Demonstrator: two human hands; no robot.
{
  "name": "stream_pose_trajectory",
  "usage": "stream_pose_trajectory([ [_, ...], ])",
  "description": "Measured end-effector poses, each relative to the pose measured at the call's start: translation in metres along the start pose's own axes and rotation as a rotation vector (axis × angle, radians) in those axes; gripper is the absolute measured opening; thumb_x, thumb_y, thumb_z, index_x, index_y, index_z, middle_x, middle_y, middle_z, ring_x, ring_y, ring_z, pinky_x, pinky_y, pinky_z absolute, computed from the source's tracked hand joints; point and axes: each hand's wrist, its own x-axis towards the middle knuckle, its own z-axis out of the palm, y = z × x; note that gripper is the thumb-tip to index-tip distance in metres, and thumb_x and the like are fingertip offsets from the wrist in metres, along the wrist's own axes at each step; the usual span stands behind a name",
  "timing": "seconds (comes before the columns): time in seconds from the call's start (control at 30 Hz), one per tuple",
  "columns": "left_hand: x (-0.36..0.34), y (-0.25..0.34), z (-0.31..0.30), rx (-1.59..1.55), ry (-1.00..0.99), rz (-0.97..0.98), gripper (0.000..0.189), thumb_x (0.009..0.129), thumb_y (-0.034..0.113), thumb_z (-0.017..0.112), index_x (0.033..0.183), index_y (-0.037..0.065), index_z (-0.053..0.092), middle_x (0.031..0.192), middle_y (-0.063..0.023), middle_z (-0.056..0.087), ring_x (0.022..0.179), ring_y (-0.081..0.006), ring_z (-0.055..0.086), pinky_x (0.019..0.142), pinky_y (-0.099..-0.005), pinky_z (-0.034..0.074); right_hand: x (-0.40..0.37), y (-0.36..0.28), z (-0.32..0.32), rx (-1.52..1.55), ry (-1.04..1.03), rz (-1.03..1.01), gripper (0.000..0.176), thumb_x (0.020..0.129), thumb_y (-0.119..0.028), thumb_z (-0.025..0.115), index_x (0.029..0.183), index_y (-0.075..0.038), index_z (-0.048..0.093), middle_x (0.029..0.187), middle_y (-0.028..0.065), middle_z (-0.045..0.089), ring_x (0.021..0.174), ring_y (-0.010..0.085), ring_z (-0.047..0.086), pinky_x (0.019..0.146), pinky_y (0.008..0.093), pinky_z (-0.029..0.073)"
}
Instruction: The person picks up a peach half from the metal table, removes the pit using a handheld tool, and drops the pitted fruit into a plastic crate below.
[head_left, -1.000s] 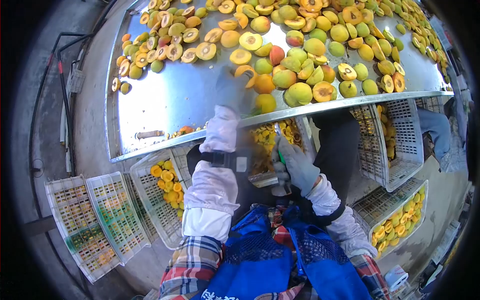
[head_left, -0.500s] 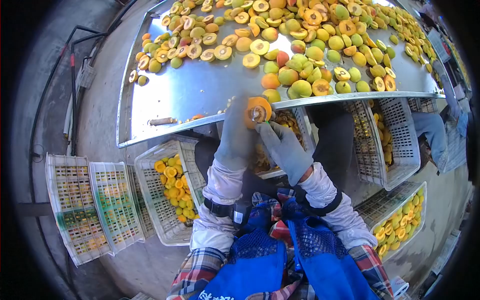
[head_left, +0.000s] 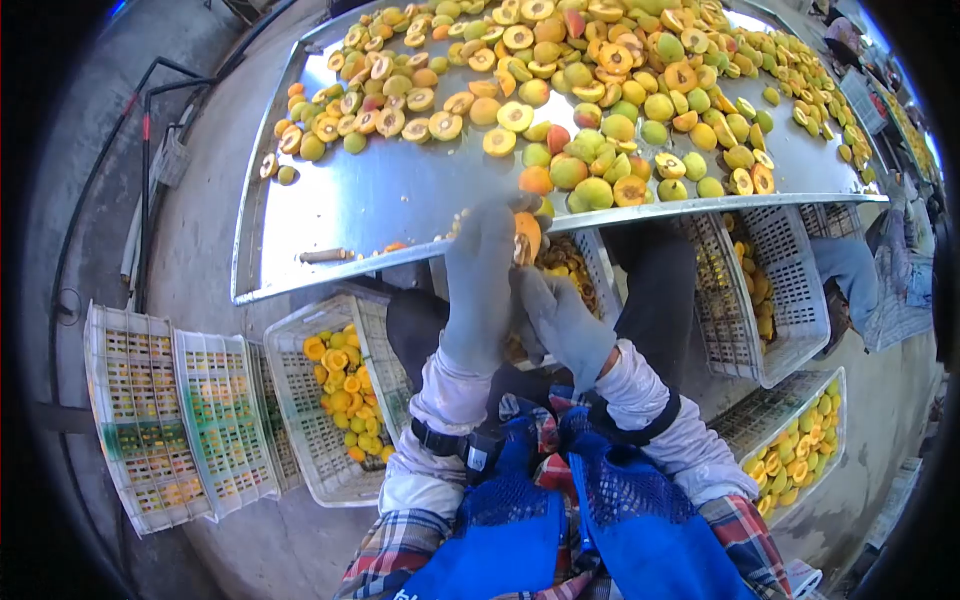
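Note:
My left hand, in a grey glove, is closed around a halved peach just off the table's front edge. Its orange cut side is turned toward my right hand, also gloved in grey. That hand's fingers are pinched together just below the fruit. A small pitting tool with a curved metal end showed at these fingertips earlier; the hands now mostly hide it. Beneath the hands stands a crate with brownish pits and scraps in it. Many peach halves lie heaped on the metal table.
A crate of peach halves stands at left, beside tilted white crates. More crates are at right and lower right. A short brown stick lies near the table's front edge. Another person's leg shows at right.
The peach half has tilted, so its cut face shows less, and my left hand has turned over it. My right hand has dropped slightly, and the metal tool end is out of sight.

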Motion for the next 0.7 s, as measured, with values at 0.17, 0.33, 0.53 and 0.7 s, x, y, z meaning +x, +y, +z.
stream_pose_trajectory([
  [0.17, 0.000, -0.001, -0.001, -0.019, -0.025, -0.004, 0.042, 0.104, 0.034, 0.044, 0.119, -0.003, 0.057, 0.117, -0.0149, 0.063, 0.105, -0.0235, 0.064, 0.087, -0.0343, 0.056, 0.005, 0.011, 0.010, 0.112, 0.056, -0.109, 0.034, 0.103, -0.031, 0.047, 0.103, -0.002, 0.064, 0.079, 0.0013, 0.062, 0.072, 0.0079, 0.052, 0.063, 0.0262, 0.045],
  [0.33, -0.002, 0.010, 0.015, -0.190, 0.074, -0.036, 0.034, 0.104, 0.023, 0.043, 0.118, -0.004, 0.056, 0.115, -0.0145, 0.062, 0.102, -0.0243, 0.065, 0.084, -0.0318, 0.055, 0.003, 0.009, 0.011, 0.079, 0.116, -0.234, 0.031, 0.103, -0.026, 0.047, 0.103, 0.001, 0.062, 0.085, 0.0025, 0.062, 0.079, 0.0087, 0.054, 0.068, 0.0277, 0.046],
  [0.53, -0.006, 0.013, 0.017, 0.002, 0.012, 0.110, 0.031, 0.102, 0.020, 0.045, 0.117, -0.004, 0.056, 0.122, -0.0173, 0.060, 0.108, -0.0281, 0.063, 0.092, -0.0357, 0.052, 0.002, 0.001, 0.007, 0.002, 0.081, -0.214, 0.031, 0.103, -0.028, 0.046, 0.102, -0.002, 0.062, 0.080, 0.0030, 0.062, 0.073, 0.0085, 0.054, 0.064, 0.0272, 0.046],
  [0.7, -0.001, 0.003, 0.012, -0.032, -0.069, 0.217, 0.030, 0.099, 0.017, 0.048, 0.119, -0.004, 0.057, 0.133, -0.0176, 0.056, 0.116, -0.0292, 0.060, 0.099, -0.0382, 0.047, 0.008, 0.001, -0.004, 0.303, -0.140, -0.071, 0.036, 0.103, -0.038, 0.044, 0.090, -0.008, 0.059, 0.066, 0.0039, 0.057, 0.051, 0.0104, 0.050, 0.044, 0.0285, 0.040],
])
